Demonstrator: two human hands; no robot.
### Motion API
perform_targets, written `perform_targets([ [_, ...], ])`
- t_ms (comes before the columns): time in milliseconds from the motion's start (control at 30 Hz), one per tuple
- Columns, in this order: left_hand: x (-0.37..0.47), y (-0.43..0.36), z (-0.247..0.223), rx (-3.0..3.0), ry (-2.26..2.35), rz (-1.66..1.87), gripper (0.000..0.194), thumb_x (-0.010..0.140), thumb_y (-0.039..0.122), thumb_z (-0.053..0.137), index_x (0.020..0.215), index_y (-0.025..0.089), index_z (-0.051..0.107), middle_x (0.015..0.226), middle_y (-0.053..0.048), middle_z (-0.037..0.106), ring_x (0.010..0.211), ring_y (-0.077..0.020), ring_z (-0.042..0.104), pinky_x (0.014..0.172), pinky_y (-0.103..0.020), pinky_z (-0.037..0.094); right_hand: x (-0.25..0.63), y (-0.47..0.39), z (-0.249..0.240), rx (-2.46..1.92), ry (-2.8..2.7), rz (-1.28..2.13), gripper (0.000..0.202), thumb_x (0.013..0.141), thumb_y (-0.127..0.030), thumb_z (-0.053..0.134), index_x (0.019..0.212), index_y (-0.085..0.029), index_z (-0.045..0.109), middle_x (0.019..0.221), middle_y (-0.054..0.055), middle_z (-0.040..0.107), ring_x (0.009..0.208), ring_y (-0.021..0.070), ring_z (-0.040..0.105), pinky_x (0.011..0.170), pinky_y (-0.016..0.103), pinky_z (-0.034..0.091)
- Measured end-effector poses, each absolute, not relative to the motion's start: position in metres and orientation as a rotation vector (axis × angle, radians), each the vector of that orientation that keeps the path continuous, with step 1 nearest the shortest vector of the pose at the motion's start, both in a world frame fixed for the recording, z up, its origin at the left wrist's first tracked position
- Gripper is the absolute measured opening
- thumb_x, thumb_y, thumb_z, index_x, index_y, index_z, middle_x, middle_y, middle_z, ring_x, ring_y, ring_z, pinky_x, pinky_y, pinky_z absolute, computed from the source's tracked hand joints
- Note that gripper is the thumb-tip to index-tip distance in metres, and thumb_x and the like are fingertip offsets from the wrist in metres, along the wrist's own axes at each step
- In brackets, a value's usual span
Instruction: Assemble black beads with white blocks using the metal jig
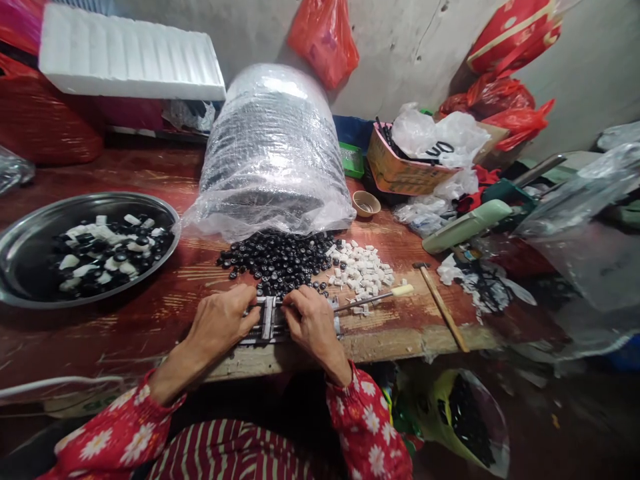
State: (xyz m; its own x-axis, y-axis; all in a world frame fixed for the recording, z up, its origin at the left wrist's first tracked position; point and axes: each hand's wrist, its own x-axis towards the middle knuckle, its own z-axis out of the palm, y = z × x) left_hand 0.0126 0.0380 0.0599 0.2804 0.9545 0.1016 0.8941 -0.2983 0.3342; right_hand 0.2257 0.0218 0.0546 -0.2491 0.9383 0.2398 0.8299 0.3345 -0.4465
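Observation:
At the bench's front edge lies a metal jig point(269, 319) with a raised crossbar and a rod handle point(403, 291) with a pale grip sticking out to the right. My left hand point(223, 320) is pinched closed at the jig's left end. Over its right half, the thumb and fingers of my right hand point(314, 325) are also pressed together. Whatever either hand pinches is hidden by the fingers. Just behind the jig spreads a heap of small round black caps point(285, 260). Small white pieces with thin pins point(363, 267) are piled to the right of them.
A steel basin point(173, 250) with mixed black and white pieces stands left. Behind the heaps rises a big plastic-wrapped bundle point(275, 147). To the right are a hammer point(443, 310), a small bowl point(367, 204), a filled box point(400, 170) and a green cylinder point(467, 227).

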Motion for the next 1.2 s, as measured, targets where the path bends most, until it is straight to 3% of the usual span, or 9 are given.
perform_targets([
  [433, 0.001, 0.039, 0.057, 2.325, 1.605, 0.473, 0.024, 0.096, 0.038, 0.048, 0.079, 0.024, 0.058, 0.074, 0.001, 0.059, 0.060, -0.0153, 0.050, 0.061, -0.032, 0.025, 0.221, 0.020, 0.055, -1.616, -2.133, 0.317, 0.008, 0.095, -0.019, 0.073, 0.093, -0.026, 0.072, 0.090, -0.001, 0.066, 0.088, 0.0191, 0.060, 0.076, 0.032, 0.040],
  [633, -0.011, 0.037, 0.055, 2.155, 1.469, 0.533, 0.039, 0.100, 0.055, 0.050, 0.084, 0.023, 0.063, 0.080, 0.000, 0.063, 0.072, -0.0165, 0.058, 0.069, -0.030, 0.037, 0.243, 0.021, 0.056, -1.384, -2.004, 0.573, 0.009, 0.102, -0.019, 0.067, 0.099, -0.024, 0.074, 0.096, 0.002, 0.068, 0.094, 0.0186, 0.063, 0.083, 0.029, 0.048],
  [733, -0.015, 0.036, 0.050, 2.073, 1.410, 0.641, 0.039, 0.100, 0.058, 0.054, 0.092, 0.024, 0.070, 0.088, 0.000, 0.069, 0.079, -0.0171, 0.062, 0.073, -0.029, 0.043, 0.267, 0.034, 0.059, -1.439, -1.976, 0.467, 0.018, 0.106, -0.016, 0.058, 0.105, -0.023, 0.074, 0.104, 0.006, 0.071, 0.102, 0.0222, 0.062, 0.091, 0.033, 0.048],
  [833, -0.015, 0.035, 0.044, 2.030, 1.399, 0.748, 0.035, 0.100, 0.056, 0.058, 0.099, 0.025, 0.073, 0.094, 0.000, 0.073, 0.084, -0.0172, 0.066, 0.073, -0.026, 0.045, 0.291, 0.056, 0.060, -1.763, -2.036, 0.201, 0.028, 0.103, -0.009, 0.052, 0.110, -0.024, 0.075, 0.114, 0.009, 0.073, 0.106, 0.0265, 0.058, 0.092, 0.037, 0.046],
  [967, -0.012, 0.035, 0.040, 2.007, 1.365, 0.870, 0.030, 0.101, 0.051, 0.060, 0.104, 0.024, 0.074, 0.097, -0.001, 0.074, 0.086, -0.0170, 0.068, 0.074, -0.025, 0.048, 0.309, 0.080, 0.054, -2.027, -2.182, 0.144, 0.025, 0.099, -0.009, 0.055, 0.100, -0.022, 0.077, 0.107, 0.010, 0.074, 0.102, 0.0267, 0.059, 0.085, 0.035, 0.044],
  [1100, -0.010, 0.033, 0.039, 1.994, 1.345, 0.981, 0.023, 0.103, 0.042, 0.059, 0.104, 0.023, 0.074, 0.095, -0.001, 0.072, 0.083, -0.0142, 0.067, 0.073, -0.024, 0.049, 0.309, 0.081, 0.050, -1.940, -2.048, 0.199, 0.023, 0.097, -0.010, 0.055, 0.106, -0.019, 0.075, 0.110, 0.011, 0.075, 0.102, 0.0256, 0.063, 0.091, 0.035, 0.046],
  [1200, -0.009, 0.031, 0.036, 2.034, 1.363, 1.082, 0.017, 0.102, 0.035, 0.062, 0.102, 0.023, 0.073, 0.091, 0.000, 0.069, 0.081, -0.0127, 0.065, 0.073, -0.023, 0.049, 0.298, 0.070, 0.057, -1.672, -1.844, 0.483, 0.018, 0.096, -0.018, 0.061, 0.111, -0.021, 0.071, 0.105, 0.006, 0.075, 0.090, 0.0218, 0.065, 0.086, 0.033, 0.049],
])
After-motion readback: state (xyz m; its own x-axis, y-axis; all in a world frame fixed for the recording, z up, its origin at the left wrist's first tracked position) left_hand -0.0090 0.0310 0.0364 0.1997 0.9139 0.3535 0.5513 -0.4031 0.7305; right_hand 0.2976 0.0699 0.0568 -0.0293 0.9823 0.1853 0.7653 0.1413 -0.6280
